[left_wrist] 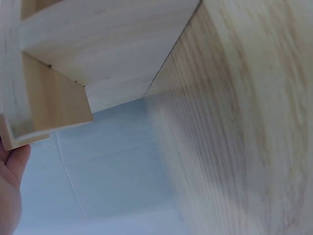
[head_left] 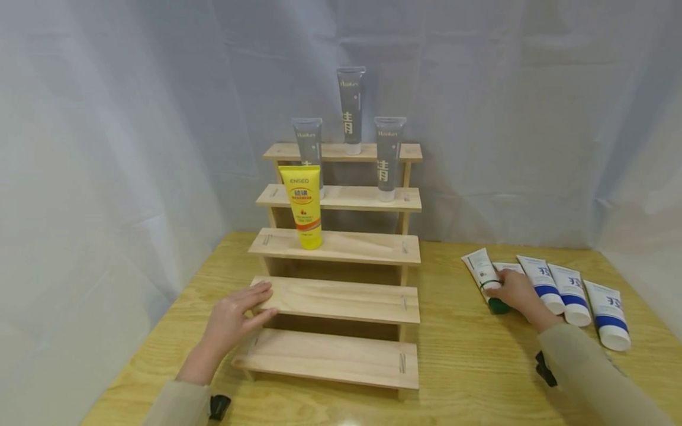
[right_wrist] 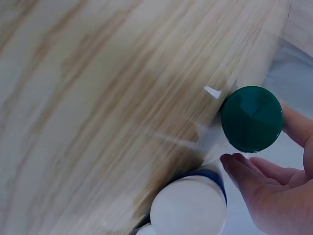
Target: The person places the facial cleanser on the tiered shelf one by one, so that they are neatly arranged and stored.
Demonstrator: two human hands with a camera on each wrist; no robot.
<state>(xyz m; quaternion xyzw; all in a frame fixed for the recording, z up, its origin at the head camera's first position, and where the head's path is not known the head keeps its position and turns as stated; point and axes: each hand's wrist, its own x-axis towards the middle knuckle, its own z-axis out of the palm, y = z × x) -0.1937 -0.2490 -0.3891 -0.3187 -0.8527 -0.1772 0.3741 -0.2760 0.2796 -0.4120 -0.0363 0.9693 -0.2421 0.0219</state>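
A white tube [head_left: 481,270] with a dark green cap [head_left: 499,306] is at the right of a wood-grained desk [head_left: 458,367], its flat sealed end pointing far and left, its cap toward the near side. A person's right hand [head_left: 519,291] pinches it low on the body, close to the cap, thumb and fingers on opposite sides; whether it is touching the desk or slightly raised is hard to tell. The left hand [head_left: 231,315] rests with fairly straight fingers at the left end of the second-nearest step of a wooden display rack [head_left: 341,299], grasping no tube.

The green-capped tube looks light and soft-walled, likely to dent under a squeeze and perhaps a little slippery, but not fragile. The stiff cap and the firmer shoulder beside it should give the surest hold; the thin sealed end would probably bend.

Just right of it lie white tubes with blue bands [head_left: 609,307], one partly hidden by the right hand. On the rack's five steps, a yellow tube [head_left: 303,207] stands on the middle one, left of centre; grey tubes [head_left: 388,157] stand farther up, two on the next step and one on the top.

The desk is pale yellow and slightly glossy. Wrinkled greyish-white sheeting [head_left: 506,89] hangs at the far side and both flanks, hiding the room beyond.
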